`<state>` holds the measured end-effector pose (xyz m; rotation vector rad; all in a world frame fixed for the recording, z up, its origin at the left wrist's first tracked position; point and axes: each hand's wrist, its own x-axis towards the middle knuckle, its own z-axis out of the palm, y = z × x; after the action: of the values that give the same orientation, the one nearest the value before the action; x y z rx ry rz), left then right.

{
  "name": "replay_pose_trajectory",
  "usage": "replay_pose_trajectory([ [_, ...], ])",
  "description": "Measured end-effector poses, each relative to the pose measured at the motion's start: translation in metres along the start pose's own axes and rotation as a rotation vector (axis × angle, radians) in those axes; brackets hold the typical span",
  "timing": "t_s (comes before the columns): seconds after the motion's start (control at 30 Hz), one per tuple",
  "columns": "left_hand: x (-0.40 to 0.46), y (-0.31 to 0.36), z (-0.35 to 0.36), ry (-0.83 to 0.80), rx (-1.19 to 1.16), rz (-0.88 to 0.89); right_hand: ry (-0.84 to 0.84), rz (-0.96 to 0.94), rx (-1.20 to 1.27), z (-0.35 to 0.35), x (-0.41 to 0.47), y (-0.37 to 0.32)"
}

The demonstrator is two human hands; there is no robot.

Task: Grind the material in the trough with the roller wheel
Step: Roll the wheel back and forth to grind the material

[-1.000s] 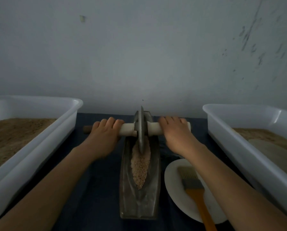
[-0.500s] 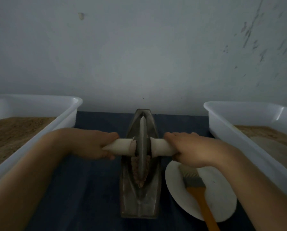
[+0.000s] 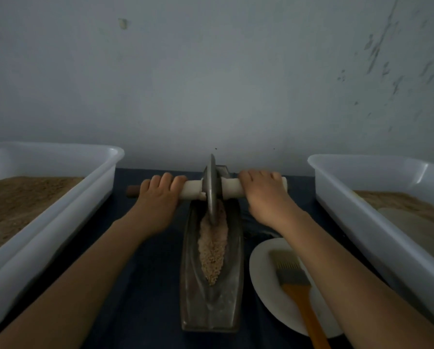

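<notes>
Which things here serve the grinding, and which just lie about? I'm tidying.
In use: trough, material, roller wheel, left hand, right hand.
Lying about: left tub, right tub, plate, brush.

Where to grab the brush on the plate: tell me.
Take the brush by its orange handle, coming from the near side. The handle runs off the white plate toward the person and lies free, while the bristles rest flat on the plate, pointing away.

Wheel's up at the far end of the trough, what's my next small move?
Probably roll the roller wheel back toward you: it sits at the trough's far end, and the coarse material lies nearer you, unground.
</notes>
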<state>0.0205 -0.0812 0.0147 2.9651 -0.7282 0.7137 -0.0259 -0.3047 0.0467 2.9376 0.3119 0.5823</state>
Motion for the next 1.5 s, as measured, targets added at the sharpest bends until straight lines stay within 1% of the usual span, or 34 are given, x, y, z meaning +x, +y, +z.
replay_pose_trajectory([
  [0.1,-0.007,-0.002,-0.009,-0.079,0.018,0.044,-0.041,-0.009,-0.012,-0.002,-0.011,-0.003],
  [0.2,-0.013,0.003,-0.033,-0.228,0.006,0.092,-0.129,-0.013,0.015,-0.01,-0.029,-0.004],
  [0.3,-0.019,0.007,-0.061,-0.473,-0.025,0.139,-0.258,-0.057,0.081,-0.028,-0.043,-0.006],
  [0.4,-0.024,0.006,-0.088,-0.771,-0.233,0.128,-0.453,-0.117,0.118,-0.048,-0.048,-0.006],
  [0.47,-0.028,0.005,-0.099,-0.857,-0.306,0.132,-0.532,-0.14,0.13,-0.055,-0.049,-0.005],
  [0.53,-0.029,0.005,-0.099,-0.854,-0.331,0.14,-0.542,-0.133,0.125,-0.055,-0.048,-0.005],
  [0.63,-0.023,0.006,-0.089,-0.783,-0.321,0.137,-0.488,-0.085,0.113,-0.045,-0.042,-0.005],
  [0.7,-0.017,0.006,-0.076,-0.665,-0.188,0.131,-0.404,-0.043,0.1,-0.034,-0.034,-0.003],
  [0.77,-0.012,0.006,-0.056,-0.481,-0.048,0.106,-0.28,-0.013,0.066,-0.021,-0.026,-0.002],
  [0.83,-0.009,0.005,-0.036,-0.283,0.021,0.071,-0.15,-0.003,0.032,-0.008,-0.019,0.0],
  [0.9,-0.008,0.003,-0.018,-0.119,0.056,0.052,-0.038,-0.003,0.022,0.003,-0.016,0.001],
  [1.0,-0.008,0.002,-0.005,0.008,0.077,0.03,0.058,0.005,0.01,0.011,-0.013,0.001],
  [1.1,-0.008,0.006,-0.006,0.042,0.056,0.038,0.054,0.01,0.018,0.012,-0.015,0.0],
  [1.2,-0.012,0.004,-0.016,-0.02,0.054,0.085,-0.016,0.012,0.027,0.006,-0.02,0.001],
  [1.27,-0.015,0.003,-0.03,-0.136,0.031,0.107,-0.116,-0.003,0.047,-0.003,-0.025,0.001],
  [1.37,-0.02,0.007,-0.056,-0.402,-0.016,0.127,-0.303,-0.049,0.084,-0.022,-0.031,-0.001],
  [1.43,-0.023,0.009,-0.073,-0.608,-0.122,0.122,-0.418,-0.084,0.108,-0.036,-0.036,-0.003],
  [1.5,-0.026,0.01,-0.089,-0.771,-0.225,0.12,-0.502,-0.128,0.118,-0.047,-0.041,-0.003],
])
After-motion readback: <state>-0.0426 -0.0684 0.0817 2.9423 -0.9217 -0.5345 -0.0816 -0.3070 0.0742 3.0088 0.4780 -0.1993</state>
